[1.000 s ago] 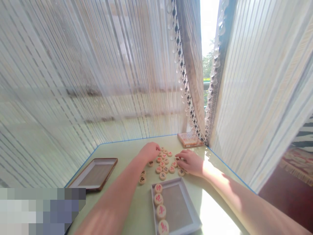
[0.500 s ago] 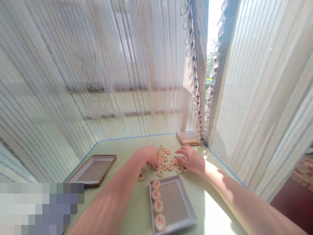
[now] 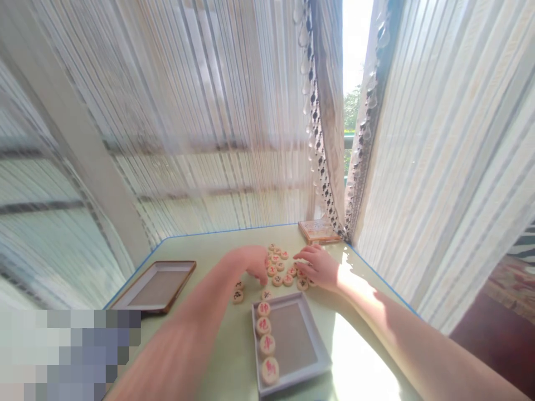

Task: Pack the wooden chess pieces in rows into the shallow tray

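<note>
Round wooden Chinese chess pieces (image 3: 275, 259) with red or black characters lie in a loose cluster on the table. My left hand (image 3: 254, 263) is at the cluster's left side, fingers bent downward and apart; its far fingers are partly hidden. Just below its fingertips lies a black-marked piece (image 3: 266, 293). My right hand (image 3: 320, 267) rests at the cluster's right side, fingers spread over several pieces and partly covering them. Nearer to me is a shallow box tray (image 3: 326, 356). Down its left side runs a column of red-marked pieces (image 3: 267, 345).
A brown-rimmed open box part (image 3: 190, 273) lies at the left of the pale green table (image 3: 221, 328). At the back right corner sits a flat box (image 3: 318, 231). Two black-marked pieces (image 3: 238, 296) lie beside my left forearm. Striped sheer curtains (image 3: 209, 111) hang around the table.
My left hand has lifted slightly and its fingers have loosened. The black-marked piece by the tray's top edge has shifted left. My right hand stays over its pieces; the view has shifted slightly.
</note>
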{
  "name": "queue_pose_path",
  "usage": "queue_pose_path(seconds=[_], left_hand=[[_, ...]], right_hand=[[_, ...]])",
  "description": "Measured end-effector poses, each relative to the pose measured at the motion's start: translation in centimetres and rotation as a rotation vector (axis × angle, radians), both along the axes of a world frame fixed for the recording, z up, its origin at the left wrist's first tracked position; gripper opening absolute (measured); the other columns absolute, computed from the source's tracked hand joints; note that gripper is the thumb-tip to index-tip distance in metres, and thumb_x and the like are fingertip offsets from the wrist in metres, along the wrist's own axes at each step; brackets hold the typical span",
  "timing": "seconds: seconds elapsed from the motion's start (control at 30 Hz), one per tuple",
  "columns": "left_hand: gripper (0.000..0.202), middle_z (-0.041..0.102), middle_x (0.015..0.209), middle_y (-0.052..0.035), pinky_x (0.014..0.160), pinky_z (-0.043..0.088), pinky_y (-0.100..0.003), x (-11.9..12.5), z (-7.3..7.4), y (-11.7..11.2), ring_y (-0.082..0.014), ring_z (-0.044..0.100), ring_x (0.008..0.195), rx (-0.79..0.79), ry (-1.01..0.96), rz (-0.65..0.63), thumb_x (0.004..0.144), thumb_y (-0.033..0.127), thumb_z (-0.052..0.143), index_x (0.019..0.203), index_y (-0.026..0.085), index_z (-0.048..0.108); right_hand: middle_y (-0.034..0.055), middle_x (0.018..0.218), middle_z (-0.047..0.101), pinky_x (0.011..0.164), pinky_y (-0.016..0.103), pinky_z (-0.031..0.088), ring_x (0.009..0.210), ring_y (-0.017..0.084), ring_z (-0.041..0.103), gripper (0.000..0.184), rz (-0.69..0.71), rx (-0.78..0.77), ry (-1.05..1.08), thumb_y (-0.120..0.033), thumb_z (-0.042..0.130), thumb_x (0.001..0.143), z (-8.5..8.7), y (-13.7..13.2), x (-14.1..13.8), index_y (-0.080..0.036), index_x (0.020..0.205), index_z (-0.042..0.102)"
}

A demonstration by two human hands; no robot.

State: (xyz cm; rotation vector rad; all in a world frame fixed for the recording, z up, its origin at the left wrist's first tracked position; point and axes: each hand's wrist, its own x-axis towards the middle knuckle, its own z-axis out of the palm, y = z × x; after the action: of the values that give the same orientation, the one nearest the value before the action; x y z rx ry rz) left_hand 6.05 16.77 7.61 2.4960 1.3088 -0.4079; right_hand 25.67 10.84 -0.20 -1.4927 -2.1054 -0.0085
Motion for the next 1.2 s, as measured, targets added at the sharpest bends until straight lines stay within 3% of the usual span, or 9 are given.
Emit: queue_pose_path(seconds=[0.13, 0.33, 0.47, 0.6, 0.83, 1.0, 1.2], left_hand=[[0.017, 0.049, 0.046, 0.0030, 0.047, 0.029, -0.025, -0.5, -0.1, 0.4, -0.0113, 0.042, 0.046, -0.039, -0.149, -0.016, 0.049, 0.025, 0.068, 0.053, 0.018, 0.053], [0.019, 0.052, 0.054, 0.0022, 0.046, 0.029, -0.024, -0.2, -0.2, 0.3, -0.0107, 0.042, 0.047, -0.256, -0.186, 0.032, 0.056, 0.032, 0.065, 0.058, 0.018, 0.053], [0.026, 0.057, 0.063, 0.0013, 0.046, 0.030, -0.023, -0.2, 0.3, 0.4, -0.0098, 0.045, 0.052, -0.325, -0.366, 0.055, 0.063, 0.042, 0.062, 0.064, 0.017, 0.056], [0.038, 0.056, 0.063, 0.0022, 0.046, 0.030, -0.021, 0.0, 0.5, 0.3, -0.0074, 0.045, 0.051, -0.441, -0.563, 0.127, 0.061, 0.051, 0.066, 0.069, 0.017, 0.054], [0.044, 0.059, 0.069, 0.0013, 0.049, 0.033, -0.020, 0.4, -0.4, 0.6, -0.0056, 0.047, 0.051, -0.573, -0.749, 0.143, 0.059, 0.050, 0.070, 0.083, 0.016, 0.056], [0.040, 0.062, 0.072, -0.0006, 0.051, 0.034, -0.021, -0.1, -0.8, 1.0, -0.0054, 0.048, 0.052, -0.610, -0.770, 0.145, 0.059, 0.044, 0.070, 0.085, 0.015, 0.061], [0.036, 0.063, 0.070, -0.0010, 0.046, 0.028, -0.020, -0.3, -0.5, 0.7, -0.0061, 0.049, 0.051, -0.633, -0.661, 0.107, 0.061, 0.045, 0.068, 0.078, 0.015, 0.060]], right_hand=[[0.0061, 0.093, 0.064, 0.085, 0.037, 0.040, 0.093, 0.021, 0.049, 0.023, 0.054, 0.036, 0.033, -0.028, 0.049, 0.083, 0.1, -0.3, -0.6, -0.021, 0.096, 0.067], [0.0045, 0.087, 0.065, 0.080, 0.035, 0.041, 0.089, 0.020, 0.051, 0.019, 0.162, 0.059, 0.088, -0.024, 0.051, 0.081, 0.2, -1.5, -2.8, -0.023, 0.091, 0.067], [0.0048, 0.090, 0.065, 0.081, 0.037, 0.041, 0.088, 0.020, 0.053, 0.018, 0.100, 0.120, 0.144, -0.029, 0.056, 0.078, 0.4, -1.4, -3.0, -0.022, 0.092, 0.065], [0.0046, 0.085, 0.064, 0.074, 0.032, 0.045, 0.082, 0.018, 0.057, 0.018, 0.012, 0.127, 0.307, -0.028, 0.058, 0.077, 0.4, -1.2, -2.8, -0.020, 0.092, 0.063], [0.0034, 0.086, 0.066, 0.069, 0.030, 0.048, 0.075, 0.016, 0.058, 0.026, -0.038, 0.134, 0.487, -0.030, 0.052, 0.080, 0.2, -1.2, -2.8, -0.022, 0.105, 0.057], [0.0057, 0.086, 0.067, 0.069, 0.030, 0.048, 0.075, 0.017, 0.059, 0.023, -0.017, 0.156, 0.433, -0.034, 0.048, 0.083, 0.4, -1.3, -2.9, -0.021, 0.097, 0.061], [0.0066, 0.091, 0.068, 0.076, 0.032, 0.047, 0.084, 0.018, 0.060, 0.028, 0.043, 0.120, 0.360, -0.033, 0.042, 0.086, 0.8, -1.3, -2.5, -0.022, 0.101, 0.063]])
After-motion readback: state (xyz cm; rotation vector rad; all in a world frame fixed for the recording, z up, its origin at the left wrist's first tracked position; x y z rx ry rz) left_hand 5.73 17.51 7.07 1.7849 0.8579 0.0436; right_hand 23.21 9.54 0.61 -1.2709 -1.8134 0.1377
